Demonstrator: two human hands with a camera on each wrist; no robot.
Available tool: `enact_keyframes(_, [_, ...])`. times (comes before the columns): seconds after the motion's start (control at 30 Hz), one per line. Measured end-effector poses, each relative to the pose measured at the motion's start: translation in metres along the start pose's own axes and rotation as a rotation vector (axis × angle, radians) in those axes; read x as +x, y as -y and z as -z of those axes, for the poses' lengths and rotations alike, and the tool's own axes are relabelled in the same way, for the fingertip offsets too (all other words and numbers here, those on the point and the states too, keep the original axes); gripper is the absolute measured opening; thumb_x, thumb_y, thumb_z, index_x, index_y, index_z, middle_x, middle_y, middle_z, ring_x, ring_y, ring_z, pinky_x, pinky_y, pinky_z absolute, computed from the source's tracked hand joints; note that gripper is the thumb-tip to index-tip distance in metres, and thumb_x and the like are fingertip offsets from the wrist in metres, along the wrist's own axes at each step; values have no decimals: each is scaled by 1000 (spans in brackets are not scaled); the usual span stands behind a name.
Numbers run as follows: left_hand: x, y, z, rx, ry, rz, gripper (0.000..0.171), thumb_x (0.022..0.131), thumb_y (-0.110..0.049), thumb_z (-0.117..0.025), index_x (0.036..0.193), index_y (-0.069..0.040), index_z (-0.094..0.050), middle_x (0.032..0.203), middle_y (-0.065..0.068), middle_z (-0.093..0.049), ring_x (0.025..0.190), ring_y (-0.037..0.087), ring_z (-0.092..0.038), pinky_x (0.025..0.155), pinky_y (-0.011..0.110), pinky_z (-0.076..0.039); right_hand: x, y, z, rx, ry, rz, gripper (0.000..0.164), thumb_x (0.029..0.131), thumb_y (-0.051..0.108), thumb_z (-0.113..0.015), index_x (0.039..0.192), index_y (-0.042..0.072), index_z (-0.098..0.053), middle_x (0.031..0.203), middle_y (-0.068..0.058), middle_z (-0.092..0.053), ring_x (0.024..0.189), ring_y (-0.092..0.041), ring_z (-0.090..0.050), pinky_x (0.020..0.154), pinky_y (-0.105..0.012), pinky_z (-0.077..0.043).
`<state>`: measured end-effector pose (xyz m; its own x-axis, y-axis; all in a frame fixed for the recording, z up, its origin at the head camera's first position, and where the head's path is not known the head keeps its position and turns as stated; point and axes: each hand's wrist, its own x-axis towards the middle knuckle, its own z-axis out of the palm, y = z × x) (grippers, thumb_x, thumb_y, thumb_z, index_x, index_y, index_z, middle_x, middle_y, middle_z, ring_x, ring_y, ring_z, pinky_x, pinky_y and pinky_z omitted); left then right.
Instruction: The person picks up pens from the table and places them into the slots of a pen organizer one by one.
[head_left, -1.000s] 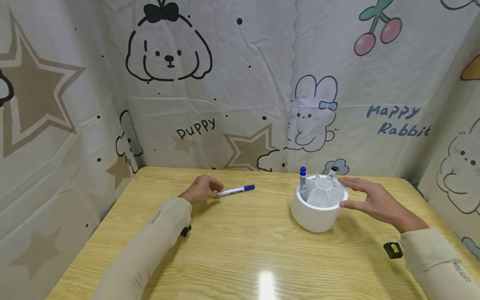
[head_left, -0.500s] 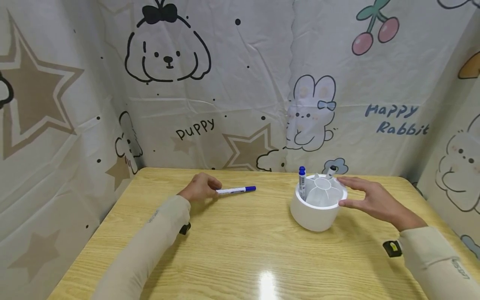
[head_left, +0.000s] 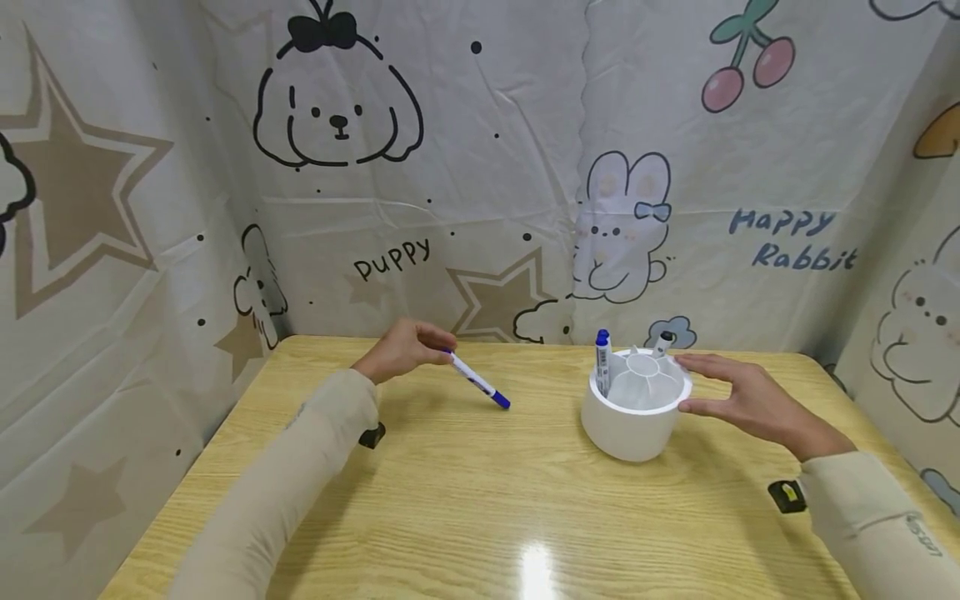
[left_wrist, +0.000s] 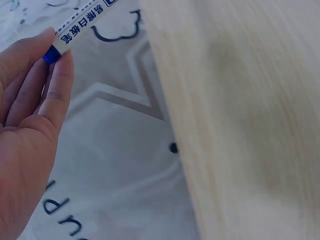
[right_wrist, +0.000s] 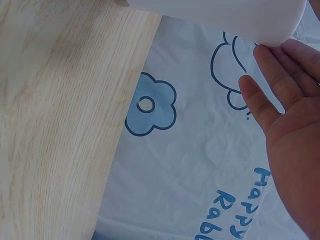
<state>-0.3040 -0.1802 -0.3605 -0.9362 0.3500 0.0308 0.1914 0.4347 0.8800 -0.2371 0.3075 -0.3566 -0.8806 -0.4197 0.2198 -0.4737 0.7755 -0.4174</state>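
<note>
My left hand (head_left: 403, 350) pinches a whiteboard marker (head_left: 478, 381) by its blue tail end. The marker slants down to the right, its blue cap low over the table. In the left wrist view, thumb and fingertips meet at the blue end of the printed white barrel (left_wrist: 82, 21). A round white pen holder (head_left: 628, 435) with inner dividers stands to the right. My right hand (head_left: 757, 408) is at its right rim, fingers extended and spread; the right wrist view shows fingertips right at the white wall (right_wrist: 220, 14).
In the holder stand a blue-capped marker (head_left: 603, 367) at the left and a black-ended white marker (head_left: 663, 344) at the back. The wooden table (head_left: 465, 500) ends against a printed cloth (head_left: 480, 192) at the back; cloth also hangs on both sides.
My left hand has risen, lifting the marker's tail end off the table, so the marker has gone from lying nearly flat to tilted cap-down. The right hand and holder have hardly moved.
</note>
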Motion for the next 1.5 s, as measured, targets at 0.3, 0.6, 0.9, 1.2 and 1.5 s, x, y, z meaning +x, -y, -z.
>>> enact_keyframes(0.3, [2, -38, -7, -42, 3, -91, 31, 84, 1, -79, 114, 5, -72, 107, 16, -74, 97, 23, -72, 85, 33, -58, -1, -1, 2, -11, -15, 36, 70, 83, 30, -83, 139, -2, -55, 142, -29, -50, 127, -55, -46, 96, -73, -38])
enact_keyframes(0.6, [2, -71, -15, -111, 27, -184, 29, 84, 1, -79, 112, 4, -73, 111, 20, -72, 96, 22, -71, 84, 32, -59, -1, 1, 2, -20, 2, 3, 71, 84, 33, -82, 140, -2, -54, 143, -29, -49, 128, -54, -44, 97, -73, -37])
enact_keyframes(0.9, [7, -97, -29, -172, 29, -217, 28, 83, 2, -79, 111, 4, -73, 105, 14, -74, 95, 20, -72, 82, 33, -59, -4, 0, 2, -5, 0, 19, 68, 85, 30, -81, 139, -2, -55, 142, -28, -50, 127, -54, -45, 96, -73, -38])
enact_keyframes(1.2, [17, -114, -51, -181, 65, -245, 28, 84, 2, -79, 111, 4, -73, 105, 14, -74, 94, 21, -72, 83, 33, -59, -5, 1, 3, -11, -4, 21, 68, 85, 31, -81, 138, -2, -56, 141, -27, -52, 127, -53, -47, 96, -72, -39])
enact_keyframes(1.5, [27, -123, -75, -170, 98, -259, 26, 83, 6, -78, 109, 6, -73, 104, 15, -74, 91, 19, -73, 81, 31, -59, -7, 1, 3, -12, -7, 13, 68, 85, 32, -81, 138, -1, -56, 141, -26, -52, 127, -53, -48, 96, -72, -40])
